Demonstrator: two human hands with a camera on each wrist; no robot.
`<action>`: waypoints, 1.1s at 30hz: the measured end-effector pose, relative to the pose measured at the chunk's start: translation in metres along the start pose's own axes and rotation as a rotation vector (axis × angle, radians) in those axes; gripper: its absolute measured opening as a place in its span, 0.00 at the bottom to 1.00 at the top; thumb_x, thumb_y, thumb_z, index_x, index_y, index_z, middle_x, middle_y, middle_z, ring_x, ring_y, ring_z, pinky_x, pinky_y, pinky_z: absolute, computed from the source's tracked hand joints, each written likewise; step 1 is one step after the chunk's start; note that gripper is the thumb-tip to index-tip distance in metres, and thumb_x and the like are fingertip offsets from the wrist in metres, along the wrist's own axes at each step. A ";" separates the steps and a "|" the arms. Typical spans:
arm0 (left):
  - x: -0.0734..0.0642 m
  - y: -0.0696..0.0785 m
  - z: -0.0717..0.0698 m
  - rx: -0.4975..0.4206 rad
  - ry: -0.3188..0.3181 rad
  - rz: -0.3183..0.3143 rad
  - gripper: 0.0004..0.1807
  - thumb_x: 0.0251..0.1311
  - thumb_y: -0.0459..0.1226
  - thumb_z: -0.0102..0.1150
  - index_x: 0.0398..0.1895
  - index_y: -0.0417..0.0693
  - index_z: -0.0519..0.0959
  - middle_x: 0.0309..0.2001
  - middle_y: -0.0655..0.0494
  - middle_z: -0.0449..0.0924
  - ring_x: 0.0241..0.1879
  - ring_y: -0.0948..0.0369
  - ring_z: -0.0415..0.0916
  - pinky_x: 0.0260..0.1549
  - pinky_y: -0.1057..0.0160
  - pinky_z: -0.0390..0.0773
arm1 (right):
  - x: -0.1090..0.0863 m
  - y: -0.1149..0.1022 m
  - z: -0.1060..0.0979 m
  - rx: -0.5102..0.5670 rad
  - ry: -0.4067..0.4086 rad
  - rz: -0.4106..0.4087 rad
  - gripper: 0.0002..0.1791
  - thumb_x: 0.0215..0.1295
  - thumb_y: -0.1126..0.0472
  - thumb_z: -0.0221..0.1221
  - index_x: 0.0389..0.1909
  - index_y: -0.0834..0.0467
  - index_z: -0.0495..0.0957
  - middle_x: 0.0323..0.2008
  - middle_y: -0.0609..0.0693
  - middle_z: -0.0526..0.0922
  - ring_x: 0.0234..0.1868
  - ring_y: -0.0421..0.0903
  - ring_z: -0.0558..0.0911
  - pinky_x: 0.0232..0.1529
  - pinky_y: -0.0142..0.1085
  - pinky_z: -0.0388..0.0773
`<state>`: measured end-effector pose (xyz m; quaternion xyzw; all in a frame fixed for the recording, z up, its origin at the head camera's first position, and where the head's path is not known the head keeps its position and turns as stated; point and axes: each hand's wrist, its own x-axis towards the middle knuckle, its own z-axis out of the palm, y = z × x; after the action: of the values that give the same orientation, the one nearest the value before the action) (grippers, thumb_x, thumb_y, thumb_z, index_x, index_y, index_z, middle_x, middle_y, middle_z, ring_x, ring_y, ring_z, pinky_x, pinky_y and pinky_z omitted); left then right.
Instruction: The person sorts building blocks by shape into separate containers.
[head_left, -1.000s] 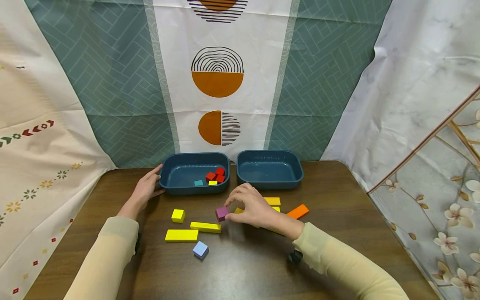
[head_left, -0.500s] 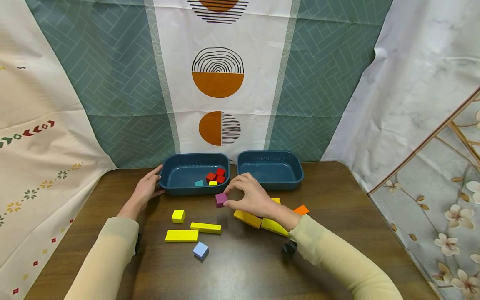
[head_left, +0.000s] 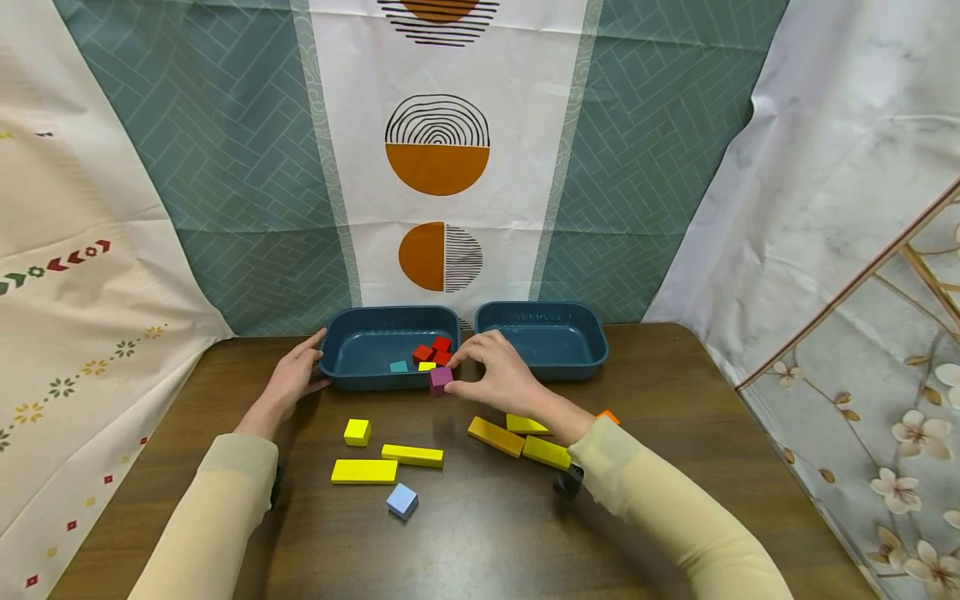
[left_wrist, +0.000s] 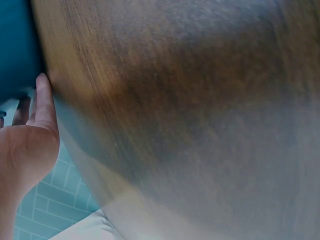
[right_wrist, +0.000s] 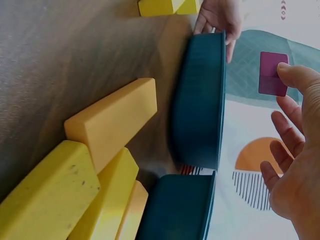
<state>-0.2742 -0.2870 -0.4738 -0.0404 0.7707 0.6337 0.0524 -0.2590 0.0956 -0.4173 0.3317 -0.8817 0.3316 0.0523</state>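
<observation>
My right hand [head_left: 498,375] pinches a purple cube [head_left: 441,382] between thumb and fingers, raised at the front rim of the left blue bin [head_left: 375,382]. In the right wrist view the purple cube [right_wrist: 272,74] shows at the thumb tip, and the other fingers hold nothing. Inside that bin lie several red cubes [head_left: 442,343], a teal block [head_left: 398,367] and a yellow block [head_left: 427,366], partly hidden by the front wall. At the bin's left end, my left hand [head_left: 291,379] rests with extended fingers against its outer wall; the left wrist view shows these fingers [left_wrist: 45,100] beside the blue wall.
A second blue bin [head_left: 540,372] stands to the right. On the table are a yellow cube [head_left: 357,432], two yellow bars [head_left: 364,472], a light blue cube [head_left: 402,501] and several yellow and orange blocks [head_left: 496,437] below my right forearm. Hanging cloth [head_left: 247,167] backs the table.
My right hand has lifted the purple cube and carried it away from me, from above the table to the left bin's front rim. My left hand has stayed at the bin.
</observation>
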 end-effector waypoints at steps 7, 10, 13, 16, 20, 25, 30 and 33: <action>0.001 -0.001 0.000 -0.004 -0.001 -0.003 0.31 0.80 0.41 0.30 0.84 0.58 0.47 0.82 0.45 0.40 0.75 0.42 0.55 0.64 0.42 0.69 | 0.008 0.001 0.000 0.013 0.013 0.015 0.15 0.59 0.44 0.73 0.42 0.45 0.86 0.49 0.38 0.80 0.58 0.43 0.68 0.56 0.46 0.71; 0.001 -0.001 0.000 -0.005 -0.001 -0.002 0.31 0.80 0.42 0.30 0.84 0.59 0.47 0.82 0.45 0.40 0.74 0.42 0.56 0.64 0.42 0.69 | 0.012 0.002 0.000 0.013 0.020 0.019 0.16 0.59 0.43 0.73 0.43 0.47 0.86 0.50 0.39 0.80 0.57 0.43 0.67 0.55 0.45 0.72; 0.001 -0.001 0.000 -0.004 -0.004 0.000 0.31 0.80 0.42 0.30 0.84 0.59 0.47 0.82 0.44 0.40 0.74 0.42 0.57 0.64 0.41 0.69 | 0.016 0.002 0.000 0.007 0.031 0.018 0.17 0.59 0.44 0.73 0.43 0.48 0.86 0.51 0.40 0.81 0.57 0.43 0.68 0.54 0.45 0.73; 0.001 -0.001 0.000 -0.002 -0.005 0.001 0.31 0.80 0.42 0.30 0.84 0.59 0.47 0.82 0.45 0.40 0.74 0.42 0.57 0.64 0.41 0.69 | 0.020 0.001 0.001 -0.003 0.033 0.026 0.18 0.59 0.43 0.73 0.44 0.49 0.86 0.52 0.42 0.80 0.57 0.44 0.68 0.53 0.44 0.74; 0.001 -0.001 0.000 0.003 -0.008 0.005 0.31 0.80 0.42 0.30 0.84 0.59 0.47 0.82 0.45 0.40 0.74 0.41 0.57 0.64 0.41 0.69 | 0.025 -0.001 0.001 -0.006 0.028 0.037 0.19 0.60 0.43 0.72 0.45 0.51 0.86 0.54 0.44 0.80 0.57 0.45 0.68 0.53 0.45 0.74; 0.001 -0.001 -0.001 0.009 -0.013 0.007 0.31 0.81 0.42 0.30 0.84 0.59 0.46 0.82 0.46 0.39 0.75 0.41 0.55 0.64 0.41 0.69 | 0.032 0.000 0.003 -0.006 0.032 0.045 0.20 0.61 0.43 0.72 0.47 0.52 0.86 0.53 0.45 0.80 0.58 0.46 0.67 0.54 0.46 0.74; 0.002 -0.002 -0.001 0.009 -0.016 0.005 0.31 0.81 0.42 0.29 0.84 0.60 0.46 0.82 0.46 0.38 0.75 0.41 0.54 0.64 0.41 0.69 | 0.040 0.003 0.004 -0.015 0.031 0.049 0.21 0.62 0.43 0.70 0.48 0.52 0.86 0.52 0.45 0.79 0.58 0.46 0.67 0.54 0.46 0.73; 0.002 -0.002 -0.001 0.005 -0.013 0.004 0.31 0.81 0.42 0.30 0.84 0.60 0.46 0.82 0.46 0.39 0.75 0.41 0.54 0.64 0.41 0.69 | 0.043 0.003 0.005 -0.015 0.037 0.043 0.22 0.62 0.43 0.70 0.50 0.53 0.86 0.53 0.46 0.79 0.58 0.46 0.67 0.52 0.45 0.73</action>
<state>-0.2761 -0.2883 -0.4760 -0.0348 0.7721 0.6321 0.0563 -0.2940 0.0705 -0.4091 0.3062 -0.8898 0.3323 0.0640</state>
